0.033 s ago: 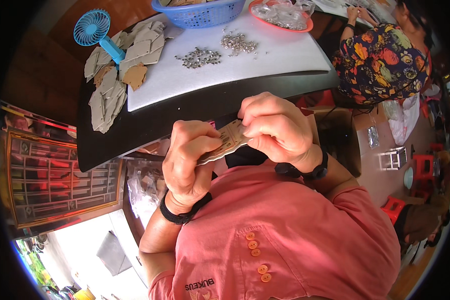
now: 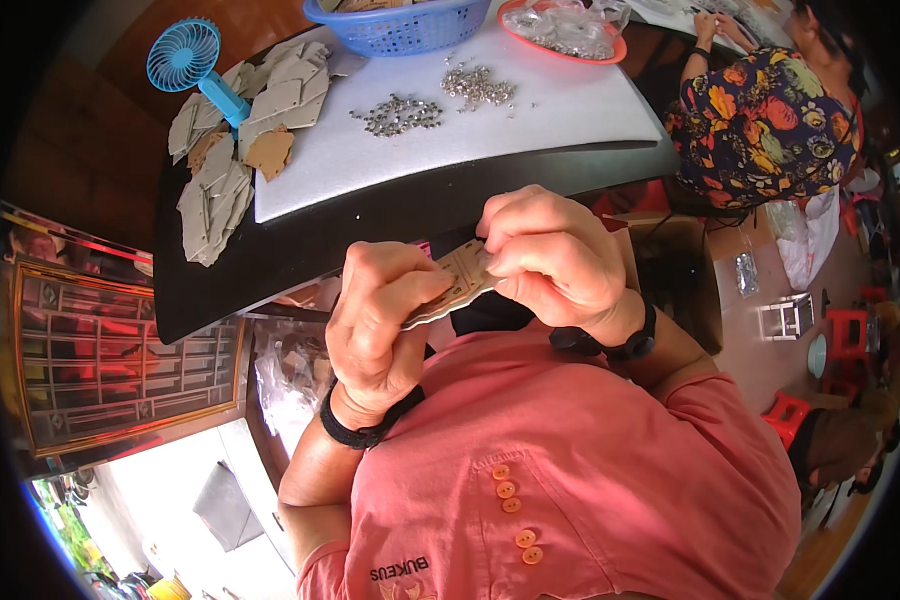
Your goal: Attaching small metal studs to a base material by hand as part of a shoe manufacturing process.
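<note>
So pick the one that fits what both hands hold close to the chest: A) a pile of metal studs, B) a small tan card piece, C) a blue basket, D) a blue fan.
B: the left hand and right hand pinch a small tan card piece between them, while the fan, basket and studs sit on the table beyond.

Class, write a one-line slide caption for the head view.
Both hands, left hand and right hand, pinch a tan card piece near a table strewn with card shapes.
</note>
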Motion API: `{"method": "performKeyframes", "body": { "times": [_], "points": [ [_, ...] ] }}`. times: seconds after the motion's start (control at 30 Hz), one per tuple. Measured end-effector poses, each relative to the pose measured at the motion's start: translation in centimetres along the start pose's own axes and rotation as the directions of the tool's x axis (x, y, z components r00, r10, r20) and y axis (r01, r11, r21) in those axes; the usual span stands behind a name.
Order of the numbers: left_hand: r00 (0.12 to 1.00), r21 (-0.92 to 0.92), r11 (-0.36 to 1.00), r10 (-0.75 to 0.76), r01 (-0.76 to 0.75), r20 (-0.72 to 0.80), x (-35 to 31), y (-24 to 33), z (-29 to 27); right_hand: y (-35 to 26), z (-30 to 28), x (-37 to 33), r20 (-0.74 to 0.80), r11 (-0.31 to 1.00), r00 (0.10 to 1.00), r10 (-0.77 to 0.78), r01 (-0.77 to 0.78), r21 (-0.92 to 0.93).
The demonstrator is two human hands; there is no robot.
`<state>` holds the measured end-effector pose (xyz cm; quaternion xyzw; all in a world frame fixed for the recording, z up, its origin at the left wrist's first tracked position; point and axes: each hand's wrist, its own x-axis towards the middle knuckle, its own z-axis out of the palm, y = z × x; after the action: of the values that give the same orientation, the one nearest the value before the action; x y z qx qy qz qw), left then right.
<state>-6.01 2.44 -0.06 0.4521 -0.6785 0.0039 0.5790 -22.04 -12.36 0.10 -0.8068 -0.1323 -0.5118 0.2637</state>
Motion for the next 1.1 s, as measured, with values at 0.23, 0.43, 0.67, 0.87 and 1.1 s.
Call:
{"method": "performKeyframes", "body": {
  "times": [0.23,0.43,0.67,0.87,1.1],
  "points": [
    [0.999,0.057,0.998,0.004,-0.006,0.044,-0.2,0.3,-0.1,-0.7,-0.1,-0.1,0.014,0.996,0.999,-0.040,0.041,-0.083],
    [0.999,0.080,0.996,0.040,-0.042,0.025,-0.7,-0.1,0.0,-0.6,0.2,-0.4,0.004,0.992,0.999,-0.050,0.050,-0.116],
    [0.999,0.072,0.997,0.035,-0.036,0.012,-0.7,0.0,-0.1,-0.6,0.3,-0.5,-0.008,0.995,0.999,-0.047,0.046,-0.086],
    [0.999,0.045,0.998,0.033,-0.034,0.023,-0.9,-0.1,-0.2,-0.5,0.3,-0.7,-0.009,0.997,0.999,-0.042,0.042,-0.060],
    [0.998,0.020,0.998,-0.065,0.065,0.006,-0.8,-0.4,0.5,-0.2,0.9,-0.4,0.033,0.998,0.999,0.032,-0.030,-0.061]
  ]
}}
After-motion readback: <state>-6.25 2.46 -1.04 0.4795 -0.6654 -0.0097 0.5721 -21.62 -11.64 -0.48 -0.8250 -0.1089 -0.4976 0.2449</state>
